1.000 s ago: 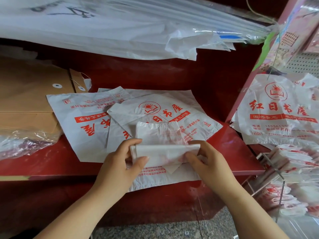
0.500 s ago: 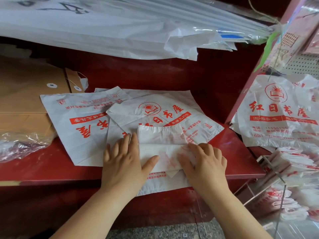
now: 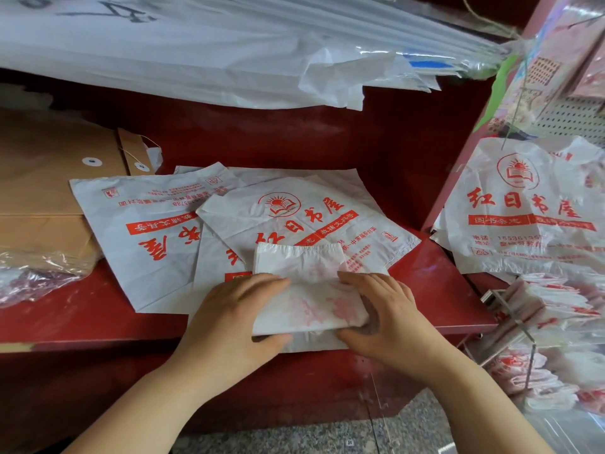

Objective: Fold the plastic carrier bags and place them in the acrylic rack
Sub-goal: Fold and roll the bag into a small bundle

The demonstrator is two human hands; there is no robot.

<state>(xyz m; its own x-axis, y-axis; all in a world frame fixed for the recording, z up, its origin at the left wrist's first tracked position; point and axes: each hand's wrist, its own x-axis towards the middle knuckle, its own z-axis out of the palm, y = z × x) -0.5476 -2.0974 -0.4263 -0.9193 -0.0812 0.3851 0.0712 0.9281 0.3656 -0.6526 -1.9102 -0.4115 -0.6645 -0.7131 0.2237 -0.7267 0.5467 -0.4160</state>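
Counter (image 3: 82,316): red, flat carrier bags (image 3: 157,244) spread across it.
Acrylic rack (image 3: 505,314): at my right, folded ones inside.
Folded bag (image 3: 311,303): atop the flat ones.
Left hand (image 3: 229,316), right hand (image 3: 389,319): fingers over, thumbs under, pinching its ends.

head view looks down, close over red shelf (image 3: 82,316)

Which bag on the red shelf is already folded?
The small bag between left hand and right hand; printed bags beneath lie flat, unfolded.

Acrylic rack (image 3: 510,317) cut off at right; its stacked bags (image 3: 556,381) seem blurred.
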